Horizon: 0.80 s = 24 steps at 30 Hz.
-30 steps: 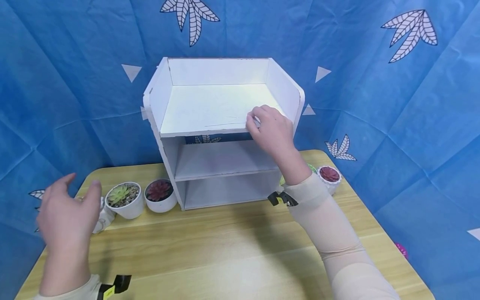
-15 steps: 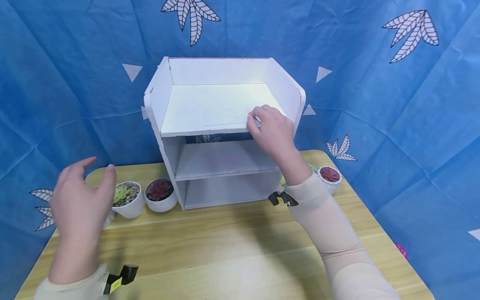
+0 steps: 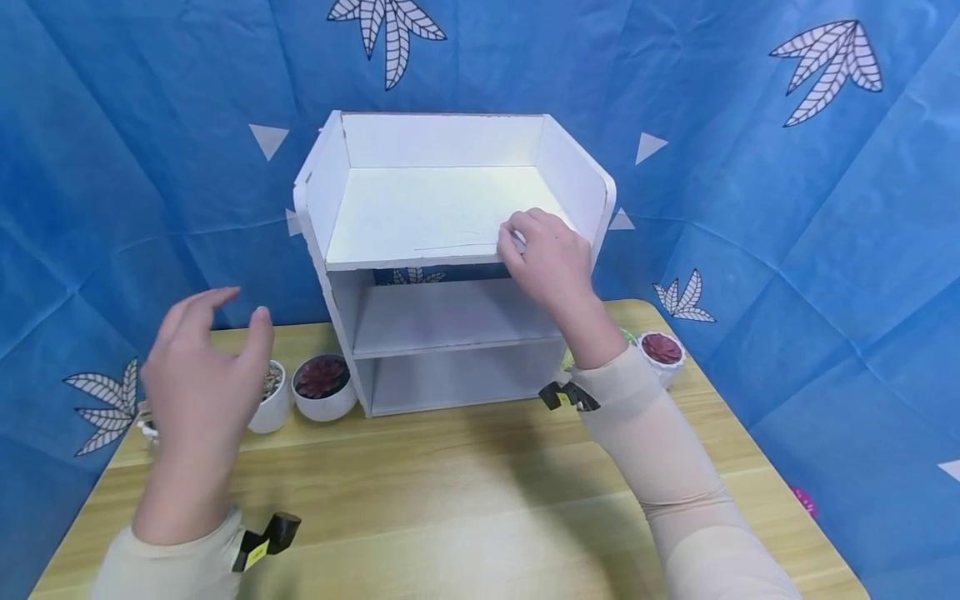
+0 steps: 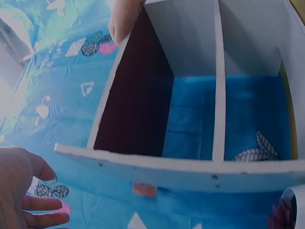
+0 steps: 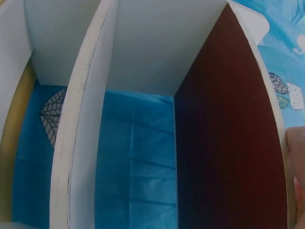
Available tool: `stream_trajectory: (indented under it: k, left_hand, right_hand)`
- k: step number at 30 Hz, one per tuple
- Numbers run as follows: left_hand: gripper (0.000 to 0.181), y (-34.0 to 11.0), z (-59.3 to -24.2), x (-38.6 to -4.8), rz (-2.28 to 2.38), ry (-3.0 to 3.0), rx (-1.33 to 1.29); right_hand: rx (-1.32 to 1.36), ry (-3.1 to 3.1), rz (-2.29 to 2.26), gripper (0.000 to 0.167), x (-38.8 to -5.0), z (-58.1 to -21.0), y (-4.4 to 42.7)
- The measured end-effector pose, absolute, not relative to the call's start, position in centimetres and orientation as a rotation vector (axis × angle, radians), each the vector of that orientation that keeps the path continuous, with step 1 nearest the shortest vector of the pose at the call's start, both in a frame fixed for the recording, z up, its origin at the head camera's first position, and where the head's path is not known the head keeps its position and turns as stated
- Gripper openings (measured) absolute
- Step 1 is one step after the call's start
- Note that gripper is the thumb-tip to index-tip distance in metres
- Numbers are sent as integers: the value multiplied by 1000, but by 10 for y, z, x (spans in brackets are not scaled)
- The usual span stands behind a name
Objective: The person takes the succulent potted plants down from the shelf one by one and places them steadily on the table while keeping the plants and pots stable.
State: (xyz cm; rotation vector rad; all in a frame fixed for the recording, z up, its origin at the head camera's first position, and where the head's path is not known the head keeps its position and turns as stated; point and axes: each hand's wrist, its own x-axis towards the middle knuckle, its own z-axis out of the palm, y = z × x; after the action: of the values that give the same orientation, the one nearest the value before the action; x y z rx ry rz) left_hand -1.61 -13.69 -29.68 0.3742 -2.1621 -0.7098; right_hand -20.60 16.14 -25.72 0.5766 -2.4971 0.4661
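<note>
A white shelf unit point(image 3: 450, 262) with an upper tray and lower compartments stands at the back of the wooden table. My right hand point(image 3: 547, 258) rests on the top board by its front edge, right of the middle, fingers loosely bent. In the right wrist view, no fingers reach under the reddish-brown underside point(image 5: 224, 138). My left hand point(image 3: 202, 375) hangs in the air left of the unit, thumb and fingers spread with nothing between them. Behind it a white succulent pot point(image 3: 272, 404) is partly hidden. The left wrist view shows the left hand point(image 4: 24, 191) apart from the unit's side.
A white pot with a dark red succulent point(image 3: 322, 387) stands against the unit's left side. On the right, another red succulent pot point(image 3: 662, 358) is beside something green, largely behind my right arm. Blue patterned cloth point(image 3: 750, 183) hangs around the wooden table point(image 3: 450, 500).
My left hand has moved right and upward, closer to the shelf unit, passing in front of the left pots. The right hand stays at the same spot on the top board.
</note>
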Motion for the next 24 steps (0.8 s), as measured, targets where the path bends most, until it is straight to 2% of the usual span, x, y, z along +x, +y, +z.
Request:
stream_trajectory:
  k: [24]
  left_hand:
    - [44,-90,-298,-45,-618,-2189,-139]
  right_hand:
    - [579,-2502,458,40,-206,-256,162]
